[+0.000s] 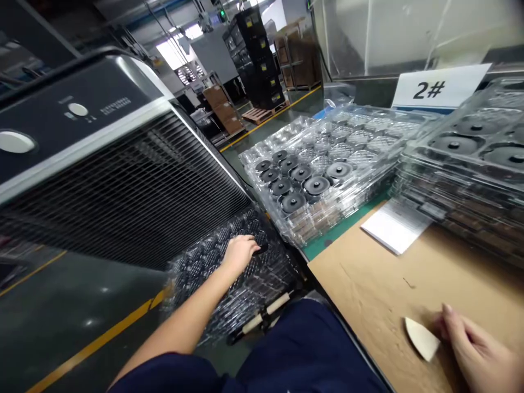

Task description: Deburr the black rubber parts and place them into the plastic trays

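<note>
My left hand (240,252) reaches down beside the bench into a low stack of clear trays filled with small black parts (229,273). Its fingers are curled round one black part (261,248). My right hand (475,349) rests on the brown cardboard sheet (380,289) at the lower right, fingers together, touching a small cream-coloured wedge-shaped piece (421,338). On the bench ahead lies a stack of clear blister trays (327,169); its near left pockets hold several black round discs (301,183).
A taller stack of trays with larger black discs (466,169) stands at the right, a white "2#" sign (438,87) behind it. A white paper (395,226) lies on the green mat. A large black louvred machine (102,164) fills the left. Yellow floor lines run below.
</note>
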A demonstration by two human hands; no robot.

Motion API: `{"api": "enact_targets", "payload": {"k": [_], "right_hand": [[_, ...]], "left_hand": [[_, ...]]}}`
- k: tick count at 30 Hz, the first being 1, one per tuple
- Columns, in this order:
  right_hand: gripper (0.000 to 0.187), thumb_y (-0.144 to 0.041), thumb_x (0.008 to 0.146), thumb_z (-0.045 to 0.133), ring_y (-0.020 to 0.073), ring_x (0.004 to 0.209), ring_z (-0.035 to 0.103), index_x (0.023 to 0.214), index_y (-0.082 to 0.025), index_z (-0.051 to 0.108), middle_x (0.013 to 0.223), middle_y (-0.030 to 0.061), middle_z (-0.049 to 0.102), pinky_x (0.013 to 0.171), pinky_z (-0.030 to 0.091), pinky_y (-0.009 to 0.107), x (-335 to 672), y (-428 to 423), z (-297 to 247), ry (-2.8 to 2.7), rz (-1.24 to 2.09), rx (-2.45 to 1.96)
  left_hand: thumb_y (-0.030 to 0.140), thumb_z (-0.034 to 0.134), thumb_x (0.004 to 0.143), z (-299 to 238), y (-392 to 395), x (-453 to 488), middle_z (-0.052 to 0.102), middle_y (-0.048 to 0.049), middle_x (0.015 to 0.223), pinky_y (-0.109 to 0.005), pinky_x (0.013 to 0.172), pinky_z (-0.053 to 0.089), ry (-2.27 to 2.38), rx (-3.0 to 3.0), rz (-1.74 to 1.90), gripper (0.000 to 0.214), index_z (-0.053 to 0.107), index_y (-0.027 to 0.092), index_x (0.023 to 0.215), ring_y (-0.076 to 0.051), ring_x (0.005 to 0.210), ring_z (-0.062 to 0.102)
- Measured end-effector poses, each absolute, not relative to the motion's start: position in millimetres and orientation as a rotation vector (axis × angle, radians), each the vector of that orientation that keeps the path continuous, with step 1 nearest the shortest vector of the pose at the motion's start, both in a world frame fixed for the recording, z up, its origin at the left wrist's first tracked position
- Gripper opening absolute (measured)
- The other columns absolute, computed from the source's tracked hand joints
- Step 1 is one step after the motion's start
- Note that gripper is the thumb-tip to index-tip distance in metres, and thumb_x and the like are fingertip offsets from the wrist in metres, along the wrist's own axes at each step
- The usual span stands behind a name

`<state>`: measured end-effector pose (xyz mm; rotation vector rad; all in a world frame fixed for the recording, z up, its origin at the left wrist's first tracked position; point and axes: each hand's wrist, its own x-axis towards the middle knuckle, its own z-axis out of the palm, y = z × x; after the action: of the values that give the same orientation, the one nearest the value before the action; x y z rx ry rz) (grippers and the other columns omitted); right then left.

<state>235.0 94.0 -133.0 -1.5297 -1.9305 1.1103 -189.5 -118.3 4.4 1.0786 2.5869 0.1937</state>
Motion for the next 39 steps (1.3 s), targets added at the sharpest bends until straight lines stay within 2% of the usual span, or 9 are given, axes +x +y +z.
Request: {"api": "enact_targets", "payload": {"k": [9, 14, 17, 20, 23, 27, 33, 36, 39], "right_hand": [[0.04, -0.057, 0.073, 0.049, 0.0257, 0.067, 0.066, 0.066, -0.024, 0.069, 0.069, 0.0036, 0.07, 0.065, 0.054, 0.034, 222.9, 94.7, -97.5, -1.977, 1.154, -1.516], [0.046, -0.06, 0.077, 0.046, 0.0265, 0.08, 0.066, 0.078, -0.021, 0.07, 0.083, 0.0062, 0.071, 0.073, 0.053, 0.038, 222.2, 93.1, -107.6, -1.938, 1.206, -1.565], [0.041, -0.056, 0.074, 0.055, 0.0291, 0.093, 0.061, 0.093, -0.022, 0.069, 0.1, 0.0076, 0.067, 0.082, 0.049, 0.045, 214.9, 72.5, -113.6, -2.205, 0.985, -1.357], [0.031, -0.041, 0.078, 0.057, 0.031, 0.098, 0.057, 0.104, -0.027, 0.066, 0.115, 0.0084, 0.061, 0.077, 0.047, 0.048, 198.9, 37.9, -117.3, -2.336, 0.616, -1.243], [0.026, -0.025, 0.086, 0.047, 0.0251, 0.098, 0.056, 0.104, -0.031, 0.065, 0.117, 0.0042, 0.06, 0.077, 0.048, 0.042, 181.7, 11.9, -118.5, -2.285, 0.472, -1.257], [0.031, -0.019, 0.089, 0.043, 0.0211, 0.106, 0.052, 0.112, -0.028, 0.061, 0.117, 0.0045, 0.06, 0.086, 0.046, 0.038, 178.7, 7.4, -112.3, -2.12, 0.356, -1.511], [0.027, -0.016, 0.081, 0.055, 0.025, 0.105, 0.053, 0.105, -0.023, 0.065, 0.115, 0.009, 0.06, 0.082, 0.048, 0.043, 212.7, 24.7, -69.1, -2.063, 0.249, -1.82], [0.031, -0.023, 0.076, 0.066, 0.024, 0.117, 0.048, 0.106, -0.031, 0.066, 0.125, 0.0031, 0.056, 0.093, 0.045, 0.042, 246.8, 42.1, -11.2, -2.265, 0.267, -1.733], [0.028, -0.025, 0.076, 0.067, 0.0175, 0.106, 0.056, 0.103, -0.03, 0.068, 0.114, 0.0002, 0.064, 0.093, 0.044, 0.038, 300.9, 77.5, 68.2, -2.416, 0.236, -1.696]], "left_hand": [[0.03, 0.053, 0.087, -52.5, -131.2, -195.1, 0.047, -0.0107, 0.132, -0.052, 0.098, 0.039, 2.769, 1.252, 0.039, 0.033, 0.053, 0.016, 0.118, -0.027, 0.12, 0.046], [0.025, 0.057, 0.084, -28.2, -131.5, -178.3, 0.06, -0.0113, 0.119, -0.053, 0.102, 0.033, 2.665, 1.303, 0.048, 0.02, 0.064, 0.015, 0.1, -0.029, 0.123, 0.045], [0.028, 0.05, 0.087, -20.9, -114.7, -150.9, 0.072, -0.0065, 0.086, -0.039, 0.084, 0.048, 2.497, 1.391, 0.14, 0.019, 0.067, 0.019, 0.09, -0.024, 0.09, 0.066], [0.029, 0.036, 0.093, -31.1, -87.9, -111.7, 0.066, 0.0046, 0.052, -0.021, 0.059, 0.051, 2.179, 1.568, 0.27, 0.03, 0.066, 0.025, 0.093, -0.014, 0.053, 0.065], [0.024, 0.034, 0.093, -49.8, -52.8, -74.6, 0.073, 0.0008, 0.09, -0.019, 0.074, 0.052, 1.867, 1.833, 0.401, 0.034, 0.054, 0.026, 0.121, -0.011, 0.077, 0.069], [0.024, 0.038, 0.092, -70.8, 3.2, -41.9, 0.054, -0.0067, 0.133, -0.031, 0.101, 0.043, 1.635, 2.103, 0.527, 0.04, 0.043, 0.023, 0.132, -0.017, 0.121, 0.05], [0.021, 0.041, 0.09, -106.9, 54.2, -20.4, 0.051, -0.0139, 0.133, -0.054, 0.1, 0.04, 1.493, 2.3, 0.641, 0.033, 0.056, 0.019, 0.119, -0.03, 0.128, 0.042], [0.017, 0.043, 0.088, -122.1, 56.3, -23.3, 0.053, -0.0105, 0.132, -0.056, 0.102, 0.036, 1.384, 2.364, 0.678, 0.036, 0.055, 0.023, 0.121, -0.029, 0.127, 0.043], [0.016, 0.046, 0.086, -127.1, 56.0, -26.9, 0.055, -0.0088, 0.13, -0.055, 0.102, 0.036, 1.339, 2.381, 0.714, 0.035, 0.057, 0.024, 0.119, -0.028, 0.125, 0.045]]}}
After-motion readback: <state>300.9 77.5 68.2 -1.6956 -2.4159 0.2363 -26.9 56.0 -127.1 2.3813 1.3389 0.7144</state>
